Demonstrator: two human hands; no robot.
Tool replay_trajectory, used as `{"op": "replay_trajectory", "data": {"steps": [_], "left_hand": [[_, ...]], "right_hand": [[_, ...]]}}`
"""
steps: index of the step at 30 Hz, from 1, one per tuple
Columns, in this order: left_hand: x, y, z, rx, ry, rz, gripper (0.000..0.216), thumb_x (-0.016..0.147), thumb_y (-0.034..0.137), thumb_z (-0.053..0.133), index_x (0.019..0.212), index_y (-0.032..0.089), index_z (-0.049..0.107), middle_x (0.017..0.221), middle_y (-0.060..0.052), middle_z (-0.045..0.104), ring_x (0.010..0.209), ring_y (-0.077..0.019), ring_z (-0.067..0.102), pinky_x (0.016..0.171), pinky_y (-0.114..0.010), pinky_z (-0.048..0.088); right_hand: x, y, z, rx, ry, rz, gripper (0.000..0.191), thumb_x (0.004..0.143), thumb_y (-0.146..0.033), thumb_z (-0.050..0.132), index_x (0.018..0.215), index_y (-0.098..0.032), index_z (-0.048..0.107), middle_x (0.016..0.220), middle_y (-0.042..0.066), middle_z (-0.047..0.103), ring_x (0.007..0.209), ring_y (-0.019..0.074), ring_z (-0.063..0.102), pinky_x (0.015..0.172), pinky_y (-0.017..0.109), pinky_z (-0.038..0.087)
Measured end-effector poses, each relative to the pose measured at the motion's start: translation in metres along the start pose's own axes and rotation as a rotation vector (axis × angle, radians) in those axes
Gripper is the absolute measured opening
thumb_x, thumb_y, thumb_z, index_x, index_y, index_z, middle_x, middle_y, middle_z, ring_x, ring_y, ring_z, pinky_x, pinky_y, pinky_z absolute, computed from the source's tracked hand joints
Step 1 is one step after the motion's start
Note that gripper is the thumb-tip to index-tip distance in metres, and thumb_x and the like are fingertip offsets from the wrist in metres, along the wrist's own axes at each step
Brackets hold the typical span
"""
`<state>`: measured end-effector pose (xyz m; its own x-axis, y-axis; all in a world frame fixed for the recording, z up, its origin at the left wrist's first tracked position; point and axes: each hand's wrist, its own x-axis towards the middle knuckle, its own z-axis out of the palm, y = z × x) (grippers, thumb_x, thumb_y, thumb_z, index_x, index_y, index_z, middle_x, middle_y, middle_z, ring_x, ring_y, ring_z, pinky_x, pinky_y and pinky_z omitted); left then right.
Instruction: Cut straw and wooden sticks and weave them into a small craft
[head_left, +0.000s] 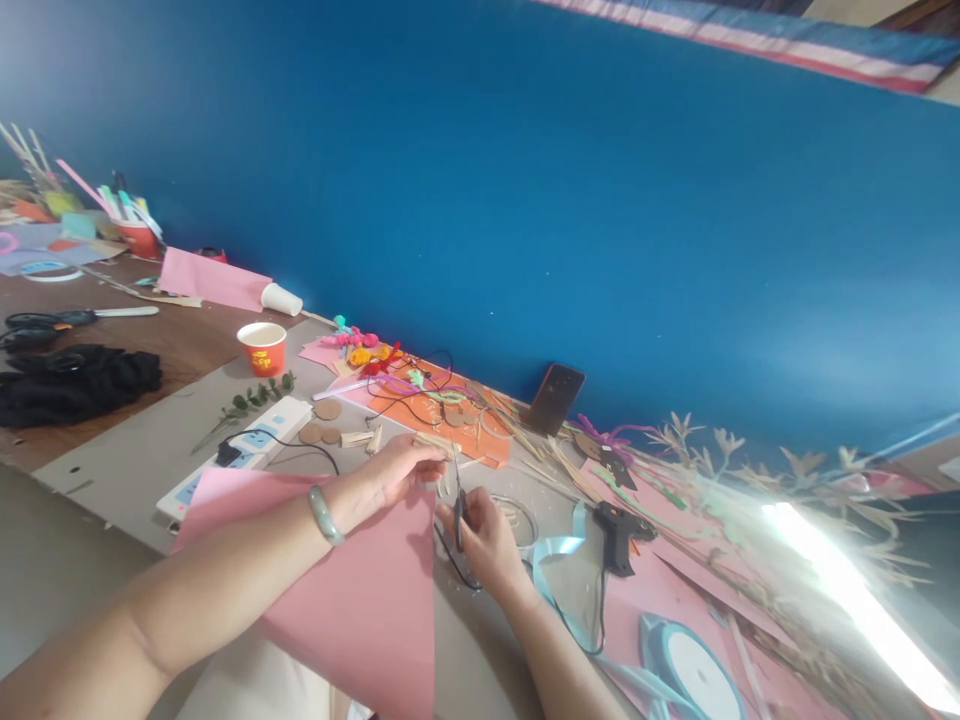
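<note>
A thin, pale straw-like strip (437, 444) is pinched between the thumb and fingertips of the left hand (390, 478), just above the upper edge of the large pink paper sheet (360, 590). It is held roughly level, with its free end pointing toward the small dark-handled scissors (458, 500). The strip is judged to be very light, dry and brittle: it is likely to split or kink if squeezed hard, and to flex if held far from the cutting point. It is best taken close to that point, with a light pinch on its flat sides.

The scissors are gripped in the right hand (487, 535), just to the right of the pink sheet's top corner. The fingers are curled around the handles, and the blades point up toward the strip. Whether the blades are parted or closed cannot be told, because they are small and blurred.

The left forearm is laid across the pink sheet, with a pale green bangle (325, 515) on the wrist, the hand palm down and the wrist nearly straight. The right forearm is brought in from below, to the right of the sheet, with the wrist bent slightly inward.

Beyond the sheet lie a white power strip (247, 452) and an orange card (439, 410). To the right of the sheet lie a black glue gun (619, 535) and a pale blue ribbon (559, 560).
</note>
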<state>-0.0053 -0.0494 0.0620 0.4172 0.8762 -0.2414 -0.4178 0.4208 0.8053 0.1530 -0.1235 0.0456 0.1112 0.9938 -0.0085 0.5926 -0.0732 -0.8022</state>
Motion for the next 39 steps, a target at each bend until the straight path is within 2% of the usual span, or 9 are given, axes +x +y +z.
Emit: {"op": "replay_trajectory", "data": {"steps": [10,25,33,39], "left_hand": [[-0.007,0.001,0.008,-0.070,-0.109,-0.051,0.012,0.064,0.016,0.073,0.068,0.011,0.063,0.065,-0.001,0.061,0.060,-0.0075,0.058,0.058,-0.018,0.045],[-0.009,0.001,0.008,-0.051,-0.124,-0.008,0.014,0.064,0.018,0.074,0.068,0.009,0.064,0.068,-0.003,0.061,0.063,-0.0085,0.058,0.059,-0.017,0.045],[-0.007,0.002,0.006,-0.031,-0.132,-0.012,0.017,0.063,0.021,0.076,0.068,0.010,0.063,0.067,-0.002,0.062,0.063,-0.0087,0.059,0.060,-0.018,0.044],[-0.006,0.004,0.007,-0.035,-0.126,-0.005,0.018,0.061,0.018,0.076,0.070,0.011,0.062,0.068,-0.002,0.064,0.060,-0.0081,0.058,0.059,-0.019,0.044]], "right_hand": [[0.001,0.002,0.001,0.018,-0.012,0.007,0.037,0.071,-0.050,0.061,0.066,-0.022,0.037,0.051,-0.007,0.042,0.050,0.0103,0.035,0.048,0.022,0.028],[-0.003,0.008,0.010,0.205,0.017,0.003,0.037,0.071,-0.054,0.059,0.065,-0.021,0.043,0.048,-0.004,0.048,0.046,0.0112,0.041,0.044,0.023,0.030],[-0.012,-0.003,0.012,0.306,0.004,0.034,0.039,0.075,-0.055,0.058,0.066,-0.022,0.039,0.048,-0.006,0.045,0.042,0.0093,0.037,0.042,0.022,0.031],[-0.011,-0.011,0.009,0.364,0.090,0.055,0.042,0.078,-0.058,0.054,0.065,-0.023,0.036,0.044,-0.007,0.041,0.041,0.0085,0.034,0.042,0.022,0.029]]}}
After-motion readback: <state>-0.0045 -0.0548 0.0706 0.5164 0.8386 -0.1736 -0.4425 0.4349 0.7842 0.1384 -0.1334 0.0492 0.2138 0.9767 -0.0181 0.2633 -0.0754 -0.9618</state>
